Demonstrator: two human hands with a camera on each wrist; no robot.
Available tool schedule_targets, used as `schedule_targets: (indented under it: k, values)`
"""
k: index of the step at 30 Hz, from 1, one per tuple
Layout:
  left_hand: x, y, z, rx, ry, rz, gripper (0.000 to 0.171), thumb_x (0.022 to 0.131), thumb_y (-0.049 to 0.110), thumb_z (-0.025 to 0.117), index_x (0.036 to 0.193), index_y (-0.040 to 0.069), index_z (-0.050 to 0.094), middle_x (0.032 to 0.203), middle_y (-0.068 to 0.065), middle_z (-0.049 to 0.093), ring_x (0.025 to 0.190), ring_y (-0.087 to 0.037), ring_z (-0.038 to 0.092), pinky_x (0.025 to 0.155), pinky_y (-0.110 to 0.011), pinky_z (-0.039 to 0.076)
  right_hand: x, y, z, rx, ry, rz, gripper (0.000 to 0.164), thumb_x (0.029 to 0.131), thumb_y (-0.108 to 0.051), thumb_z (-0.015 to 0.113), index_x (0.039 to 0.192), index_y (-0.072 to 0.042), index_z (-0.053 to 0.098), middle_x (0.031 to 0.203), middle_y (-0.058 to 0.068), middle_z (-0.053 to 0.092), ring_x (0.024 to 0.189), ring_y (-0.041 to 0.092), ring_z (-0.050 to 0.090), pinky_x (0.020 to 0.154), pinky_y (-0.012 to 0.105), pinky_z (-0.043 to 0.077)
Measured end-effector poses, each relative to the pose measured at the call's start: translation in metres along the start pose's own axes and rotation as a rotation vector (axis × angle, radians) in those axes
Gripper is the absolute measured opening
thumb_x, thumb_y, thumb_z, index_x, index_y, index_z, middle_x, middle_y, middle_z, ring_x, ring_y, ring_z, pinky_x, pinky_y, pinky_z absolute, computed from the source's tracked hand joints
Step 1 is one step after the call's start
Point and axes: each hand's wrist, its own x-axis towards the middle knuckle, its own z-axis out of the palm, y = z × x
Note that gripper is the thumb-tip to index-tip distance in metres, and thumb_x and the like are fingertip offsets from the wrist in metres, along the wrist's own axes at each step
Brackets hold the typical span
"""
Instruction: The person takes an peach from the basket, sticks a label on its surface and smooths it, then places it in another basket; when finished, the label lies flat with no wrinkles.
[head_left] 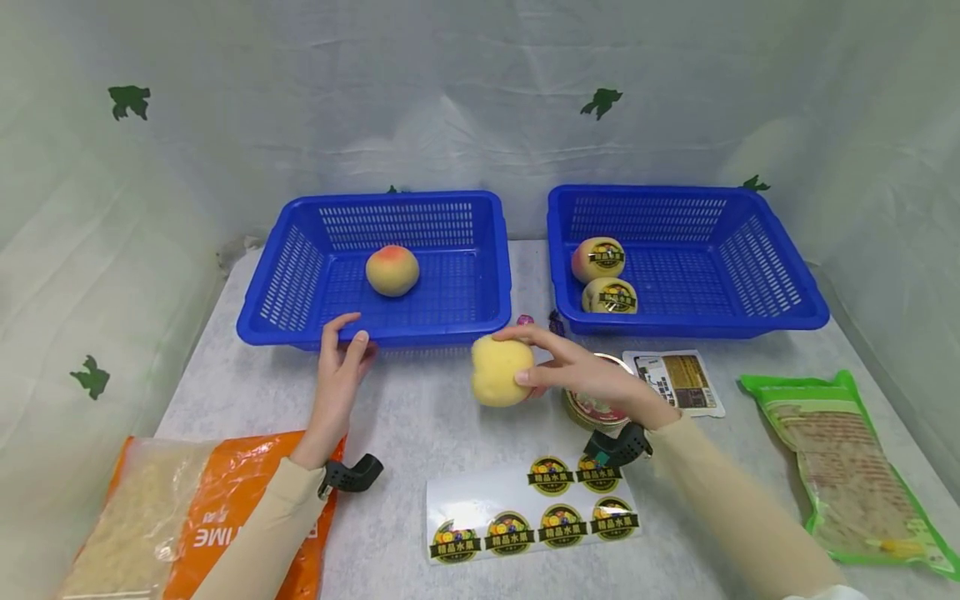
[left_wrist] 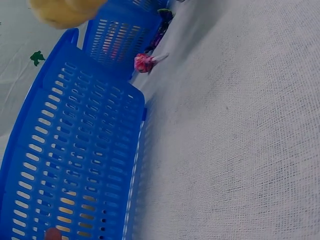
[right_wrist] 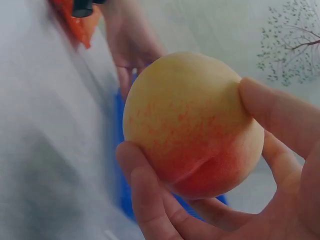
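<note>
My right hand holds a yellow peach between thumb and fingers, above the table in front of the baskets' gap. Up close in the right wrist view, the peach has a red blush around its cleft. Loosely bent, my left hand is at the front rim of the left blue basket; whether it presses on the rim is unclear. One peach lies in that basket. Two peaches bearing round black-and-gold stickers sit in the right blue basket.
A sheet of round stickers lies at the front middle. Behind my right wrist are a round tin and a flat packet. An orange bag lies left, a green-edged bag right. A pink-wrapped lollipop lies near the baskets.
</note>
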Motion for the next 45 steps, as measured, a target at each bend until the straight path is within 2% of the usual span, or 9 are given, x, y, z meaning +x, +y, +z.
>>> schedule_targets:
  k: [4, 9, 15, 22, 30, 34, 37, 40, 45]
  values:
    - [0.000, 0.001, -0.001, 0.006, -0.011, 0.003, 0.048, 0.094, 0.038, 0.043, 0.133, 0.015, 0.031, 0.112, -0.021, 0.037, 0.108, -0.035, 0.042, 0.095, -0.040, 0.036, 0.000, 0.017, 0.013, 0.062, -0.009, 0.054, 0.049, 0.087, -0.021, 0.060, 0.132, -0.030, 0.041, 0.134, 0.000, 0.033, 0.101, 0.026, 0.049, 0.078, 0.045, 0.046]
    - [-0.001, 0.004, -0.002, 0.017, -0.016, -0.016, 0.047, 0.094, 0.037, 0.043, 0.134, 0.015, 0.030, 0.114, -0.022, 0.036, 0.108, -0.032, 0.043, 0.096, -0.045, 0.033, 0.002, 0.030, 0.026, 0.086, -0.030, 0.104, 0.047, 0.088, -0.021, 0.059, 0.131, -0.029, 0.041, 0.133, 0.002, 0.033, 0.097, 0.026, 0.052, 0.077, 0.047, 0.046]
    - [-0.002, 0.008, -0.001, 0.007, -0.026, -0.022, 0.046, 0.095, 0.033, 0.042, 0.134, 0.013, 0.029, 0.114, -0.022, 0.036, 0.107, -0.029, 0.044, 0.097, -0.046, 0.033, 0.001, 0.025, 0.035, 0.045, -0.072, 0.098, 0.047, 0.092, -0.016, 0.053, 0.135, -0.019, 0.036, 0.125, 0.010, 0.039, 0.089, 0.031, 0.056, 0.075, 0.051, 0.045]
    - [-0.007, 0.023, 0.004, 0.011, -0.043, -0.027, 0.048, 0.096, 0.031, 0.041, 0.135, 0.008, 0.027, 0.114, -0.025, 0.035, 0.109, -0.036, 0.041, 0.097, -0.047, 0.032, -0.001, 0.020, 0.036, 0.043, -0.045, 0.121, 0.050, 0.092, -0.014, 0.052, 0.137, -0.019, 0.031, 0.119, 0.016, 0.044, 0.085, 0.040, 0.058, 0.073, 0.053, 0.046]
    - [-0.002, 0.012, -0.003, 0.022, -0.064, -0.042, 0.050, 0.095, 0.034, 0.040, 0.138, 0.013, 0.025, 0.117, -0.021, 0.034, 0.111, -0.036, 0.041, 0.097, -0.046, 0.032, -0.001, 0.017, 0.034, 0.100, -0.013, 0.130, 0.050, 0.093, -0.012, 0.050, 0.138, -0.015, 0.030, 0.118, 0.018, 0.046, 0.086, 0.045, 0.056, 0.074, 0.056, 0.045]
    - [-0.001, 0.011, -0.005, 0.045, -0.081, -0.048, 0.049, 0.094, 0.038, 0.039, 0.138, 0.019, 0.027, 0.116, -0.017, 0.035, 0.111, -0.036, 0.042, 0.097, -0.044, 0.034, -0.003, 0.017, 0.031, 0.107, 0.003, 0.099, 0.051, 0.092, -0.012, 0.051, 0.138, -0.015, 0.030, 0.126, 0.017, 0.040, 0.086, 0.046, 0.056, 0.074, 0.057, 0.045]
    - [-0.004, 0.014, -0.006, 0.066, -0.126, -0.037, 0.049, 0.095, 0.039, 0.038, 0.139, 0.022, 0.026, 0.117, -0.018, 0.036, 0.111, -0.038, 0.043, 0.095, -0.042, 0.036, -0.006, 0.021, 0.027, 0.094, 0.036, 0.060, 0.051, 0.092, -0.013, 0.053, 0.137, -0.017, 0.032, 0.134, 0.015, 0.033, 0.084, 0.042, 0.058, 0.073, 0.054, 0.047]
    - [-0.010, 0.019, -0.004, 0.094, -0.215, 0.003, 0.048, 0.096, 0.034, 0.038, 0.140, 0.023, 0.024, 0.117, -0.022, 0.038, 0.109, -0.041, 0.046, 0.092, -0.041, 0.040, -0.011, 0.025, 0.023, 0.104, 0.066, 0.012, 0.049, 0.091, -0.012, 0.054, 0.136, -0.017, 0.035, 0.136, 0.017, 0.032, 0.085, 0.040, 0.059, 0.073, 0.047, 0.049]
    - [-0.032, 0.038, 0.006, 0.272, -0.417, 0.168, 0.044, 0.097, 0.015, 0.041, 0.139, 0.015, 0.030, 0.114, -0.019, 0.046, 0.105, -0.034, 0.051, 0.087, -0.037, 0.044, -0.024, 0.028, 0.020, 0.137, 0.074, -0.056, 0.043, 0.091, -0.005, 0.051, 0.133, -0.009, 0.039, 0.132, 0.020, 0.036, 0.093, 0.046, 0.054, 0.078, 0.041, 0.049]
